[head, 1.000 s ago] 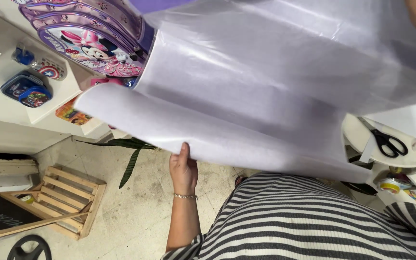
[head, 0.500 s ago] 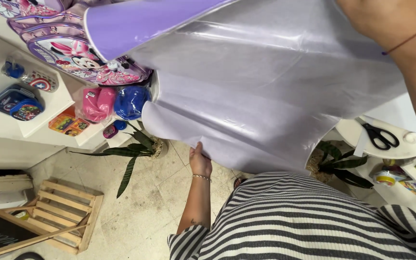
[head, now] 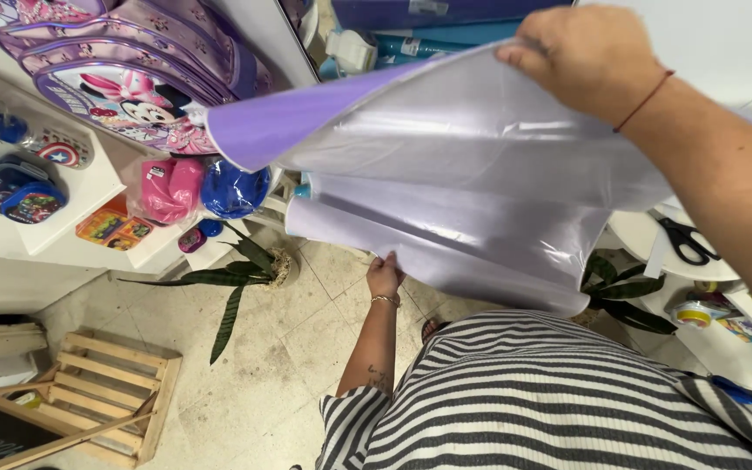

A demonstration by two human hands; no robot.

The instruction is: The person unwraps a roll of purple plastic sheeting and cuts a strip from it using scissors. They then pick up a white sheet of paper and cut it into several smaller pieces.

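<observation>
We hold large glossy purple sheet (head: 480,183) spread in air above striped shirt (head: 559,392). Our left hand (head: 385,277) pinches sheet's lower edge; our right hand (head: 589,57) grips upper edge, fingers curled over it. Left of sheet: cartoon backpack (head: 132,78) on white shelf (head: 10,222). Right: black scissors (head: 685,242) on white table (head: 637,239). Below: potted plant (head: 237,265), wooden crate (head: 89,392) on floor.

Glossy, smooth lilac sheet (head: 472,191), plastic-like, its upper face matt purple; rough bare-wood crate (head: 89,392); shiny plastic pouches (head: 202,187); matt stone-look floor tiles (head: 280,348); striped knit cloth shirt (head: 550,400)
</observation>
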